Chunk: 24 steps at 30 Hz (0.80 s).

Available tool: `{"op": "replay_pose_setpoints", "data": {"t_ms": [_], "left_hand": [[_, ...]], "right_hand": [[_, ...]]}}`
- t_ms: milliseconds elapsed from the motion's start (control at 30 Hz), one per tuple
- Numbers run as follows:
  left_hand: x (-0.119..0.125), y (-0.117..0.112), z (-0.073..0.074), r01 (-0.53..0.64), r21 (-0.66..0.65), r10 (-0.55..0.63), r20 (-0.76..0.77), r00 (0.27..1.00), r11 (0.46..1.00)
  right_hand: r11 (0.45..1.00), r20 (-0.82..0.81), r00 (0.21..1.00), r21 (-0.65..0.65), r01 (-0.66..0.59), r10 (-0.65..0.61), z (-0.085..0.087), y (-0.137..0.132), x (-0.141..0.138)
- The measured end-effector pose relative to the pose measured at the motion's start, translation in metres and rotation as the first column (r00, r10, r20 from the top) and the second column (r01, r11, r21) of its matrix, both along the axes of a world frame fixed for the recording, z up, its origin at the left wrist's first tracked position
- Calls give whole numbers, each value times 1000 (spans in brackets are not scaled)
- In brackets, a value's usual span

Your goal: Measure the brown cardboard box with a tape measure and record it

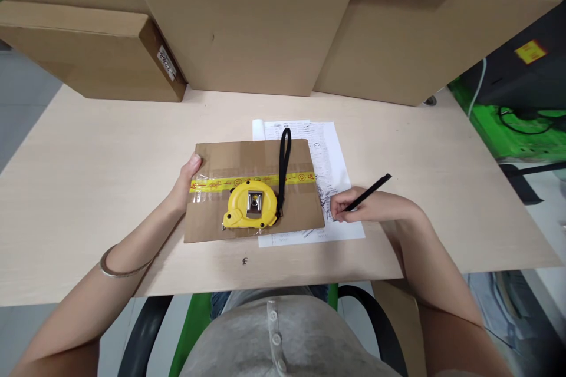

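Note:
My left hand (189,177) grips the left edge of a flat cardboard box (221,159), thumb on top and the other fingers hidden behind it. Yellow printed tape (212,184) runs across the box. A yellow tape measure (242,203) with a metal belt clip lies on it, and its black wrist strap (283,168) stretches toward the far edge. Under the box is a white sheet of paper (333,150) with print and scribbles. Over the paper's right part, my right hand (349,205) is closed around a black pen (369,191), its tip down by the sheet.
Large cardboard boxes (247,23) stand along the back of the pale table (110,147). A smaller carton (101,53) with a white label is at the back left. Beyond the right edge are a green surface (490,123) and black cables (526,115).

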<state>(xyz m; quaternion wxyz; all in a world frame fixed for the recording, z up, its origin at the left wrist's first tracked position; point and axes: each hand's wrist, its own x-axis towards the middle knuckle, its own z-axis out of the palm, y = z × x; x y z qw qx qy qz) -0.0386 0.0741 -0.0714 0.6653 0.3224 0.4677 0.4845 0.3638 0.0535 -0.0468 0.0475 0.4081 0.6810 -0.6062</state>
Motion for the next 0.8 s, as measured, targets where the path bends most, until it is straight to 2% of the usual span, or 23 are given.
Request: {"op": "replay_pose_setpoints", "data": {"t_ms": [233,433,567,800], "left_hand": [[0,-3,1,37,27,-37,17,999,999],[1,-3,1,16,60,-17,15,1000,998],[0,-1,1,35,31,-36,20,999,999],[1,1,-1,-4,105,0,34,999,994]], "right_hand": [[1000,2,1000,-7,9,-9,-2,0,1],[1000,-4,1000,-12,7,-7,-1,-1,1],[1000,-6,1000,-2,14,-14,-1,-1,1],[1000,-17,1000,5,15,-15,-3,-1,1]]}}
